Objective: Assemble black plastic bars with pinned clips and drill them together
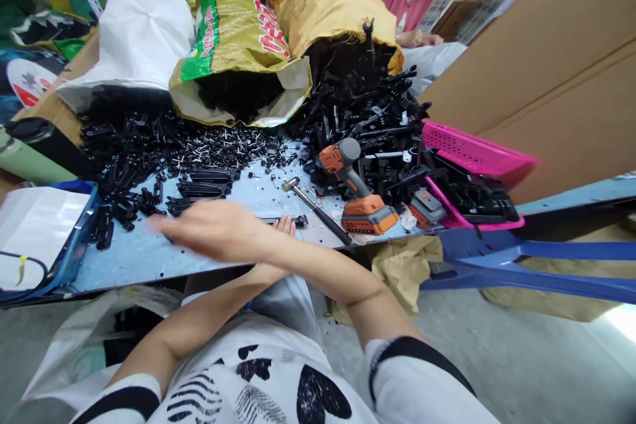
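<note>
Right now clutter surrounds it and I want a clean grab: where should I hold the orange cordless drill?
Take the orange cordless drill by its grey handle, from the near table edge: it stands upright on its battery, black parts piled behind.

On the tabletop (149,258) I see a heap of parts (149,139) along the far side, with three sacks behind it: the left sack (139,26), middle sack (233,33) and right sack (338,6). The drill (355,189) stands right of centre, the hammer (318,209) just left of it and the basket (472,152) at the right end. A tray (74,238) sits off the left end. My right grip (213,228) crosses over the left grip (281,228), which touches a bar (298,219) near the front edge.
</note>
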Demonstrator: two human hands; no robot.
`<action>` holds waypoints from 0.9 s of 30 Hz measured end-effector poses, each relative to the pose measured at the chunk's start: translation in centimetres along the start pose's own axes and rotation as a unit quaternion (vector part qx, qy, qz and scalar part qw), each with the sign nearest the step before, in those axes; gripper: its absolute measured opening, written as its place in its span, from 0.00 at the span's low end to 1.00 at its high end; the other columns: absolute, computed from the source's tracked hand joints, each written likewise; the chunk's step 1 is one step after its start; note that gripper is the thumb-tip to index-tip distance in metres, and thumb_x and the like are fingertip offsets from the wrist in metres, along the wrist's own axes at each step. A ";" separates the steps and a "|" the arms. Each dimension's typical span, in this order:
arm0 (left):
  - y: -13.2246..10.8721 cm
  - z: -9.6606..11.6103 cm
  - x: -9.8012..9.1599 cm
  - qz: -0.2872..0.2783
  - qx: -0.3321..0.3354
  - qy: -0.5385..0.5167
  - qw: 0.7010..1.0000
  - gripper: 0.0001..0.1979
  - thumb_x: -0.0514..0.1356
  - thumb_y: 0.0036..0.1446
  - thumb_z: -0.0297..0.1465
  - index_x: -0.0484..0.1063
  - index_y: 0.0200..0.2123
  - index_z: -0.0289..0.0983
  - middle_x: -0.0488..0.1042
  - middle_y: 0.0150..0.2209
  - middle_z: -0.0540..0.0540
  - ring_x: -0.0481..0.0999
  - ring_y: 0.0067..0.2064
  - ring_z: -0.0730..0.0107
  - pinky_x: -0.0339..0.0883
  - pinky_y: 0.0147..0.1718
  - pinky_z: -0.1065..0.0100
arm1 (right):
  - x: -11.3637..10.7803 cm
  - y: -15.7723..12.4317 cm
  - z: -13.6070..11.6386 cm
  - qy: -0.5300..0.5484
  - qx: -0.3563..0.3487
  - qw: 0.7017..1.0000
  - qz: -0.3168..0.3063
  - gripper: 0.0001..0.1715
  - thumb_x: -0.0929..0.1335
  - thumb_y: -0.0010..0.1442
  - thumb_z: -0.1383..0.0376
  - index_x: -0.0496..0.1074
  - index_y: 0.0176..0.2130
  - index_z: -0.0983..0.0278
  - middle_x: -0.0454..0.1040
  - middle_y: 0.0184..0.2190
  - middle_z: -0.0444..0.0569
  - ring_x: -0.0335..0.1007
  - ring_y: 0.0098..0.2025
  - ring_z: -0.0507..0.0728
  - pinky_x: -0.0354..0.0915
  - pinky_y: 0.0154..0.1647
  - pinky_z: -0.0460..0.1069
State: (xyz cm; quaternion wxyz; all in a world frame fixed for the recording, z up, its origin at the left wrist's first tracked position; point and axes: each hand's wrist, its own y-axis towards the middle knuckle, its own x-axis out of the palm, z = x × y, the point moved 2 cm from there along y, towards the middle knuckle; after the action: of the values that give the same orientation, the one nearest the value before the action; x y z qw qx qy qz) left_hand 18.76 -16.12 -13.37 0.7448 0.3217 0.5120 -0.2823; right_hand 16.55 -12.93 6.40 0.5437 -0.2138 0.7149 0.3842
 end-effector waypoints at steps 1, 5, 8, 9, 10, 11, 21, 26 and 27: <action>0.0 0.1 -0.1 0.003 -0.003 0.002 1.000 0.30 0.48 0.61 0.38 0.51 0.62 0.27 0.53 0.64 0.32 0.46 0.67 0.51 0.45 0.63 0.50 | 0.5 -1.6 2.4 -0.001 0.091 0.996 0.001 0.27 0.53 0.69 0.59 0.48 0.65 0.60 0.72 0.40 0.49 0.65 0.41 0.53 0.61 0.39 0.46; 0.2 0.6 -0.6 0.018 0.013 0.010 1.000 0.41 0.51 0.57 0.49 0.50 0.62 0.21 0.49 0.64 0.26 0.42 0.67 0.47 0.43 0.63 0.49 | 3.5 -11.1 10.5 -0.070 0.428 0.900 -0.043 0.28 0.57 0.67 0.59 0.53 0.62 0.64 0.72 0.43 0.54 0.67 0.43 0.57 0.62 0.39 0.48; 0.7 1.0 -0.6 0.025 0.009 0.016 1.000 0.43 0.50 0.58 0.50 0.47 0.63 0.21 0.44 0.65 0.26 0.38 0.67 0.49 0.41 0.63 0.48 | 6.0 -17.5 12.3 -0.153 0.532 0.827 -0.101 0.22 0.60 0.64 0.59 0.64 0.52 0.69 0.71 0.43 0.59 0.65 0.46 0.61 0.62 0.38 0.50; 0.8 1.1 -0.5 0.024 0.001 0.018 1.000 0.43 0.50 0.58 0.50 0.47 0.63 0.21 0.44 0.65 0.26 0.38 0.67 0.49 0.40 0.63 0.48 | 6.7 -19.0 12.2 -0.169 0.549 0.810 -0.118 0.21 0.60 0.64 0.58 0.66 0.49 0.70 0.70 0.42 0.61 0.65 0.46 0.62 0.62 0.38 0.50; 0.9 1.1 -0.4 0.021 -0.007 0.022 1.000 0.43 0.49 0.57 0.51 0.47 0.63 0.20 0.45 0.65 0.26 0.38 0.67 0.49 0.40 0.63 0.49 | 7.4 -20.0 12.1 -0.180 0.558 0.799 -0.130 0.20 0.60 0.64 0.58 0.67 0.46 0.71 0.70 0.42 0.62 0.65 0.46 0.63 0.62 0.37 0.50; 0.9 1.2 -0.2 0.018 -0.013 0.027 0.999 0.44 0.49 0.57 0.51 0.48 0.63 0.19 0.45 0.65 0.26 0.38 0.67 0.48 0.40 0.64 0.50 | 8.0 -20.6 12.0 -0.188 0.560 0.795 -0.136 0.20 0.60 0.64 0.58 0.68 0.44 0.71 0.70 0.41 0.63 0.65 0.46 0.63 0.62 0.38 0.50; 1.0 1.1 0.4 -0.017 -0.015 0.063 0.998 0.50 0.50 0.53 0.56 0.46 0.63 0.18 0.43 0.65 0.26 0.36 0.67 0.46 0.37 0.64 0.51 | 2.7 -18.6 8.2 0.105 0.555 0.825 0.002 0.22 0.51 0.67 0.54 0.64 0.38 0.64 0.72 0.27 0.49 0.69 0.29 0.55 0.61 0.32 0.47; 0.9 0.7 0.6 -0.033 -0.006 0.046 0.998 0.49 0.52 0.54 0.51 0.44 0.63 0.16 0.41 0.66 0.25 0.35 0.67 0.46 0.35 0.64 0.52 | 2.5 -18.6 1.5 0.150 0.516 0.843 0.036 0.26 0.45 0.68 0.56 0.63 0.41 0.63 0.71 0.23 0.49 0.67 0.25 0.55 0.60 0.29 0.47; 0.8 0.7 0.7 -0.038 -0.006 0.039 0.999 0.47 0.52 0.54 0.49 0.43 0.63 0.16 0.41 0.66 0.25 0.35 0.67 0.47 0.35 0.64 0.52 | 3.7 -18.7 0.8 0.152 0.515 0.843 -0.012 0.26 0.45 0.68 0.57 0.63 0.39 0.63 0.71 0.24 0.49 0.68 0.25 0.55 0.59 0.28 0.47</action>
State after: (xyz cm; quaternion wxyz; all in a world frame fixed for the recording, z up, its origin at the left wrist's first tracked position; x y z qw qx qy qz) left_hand 20.04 -16.20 -13.73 0.7149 0.3087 0.5539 -0.2946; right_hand 29.42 -23.34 -3.10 0.4645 0.0327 0.8810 -0.0835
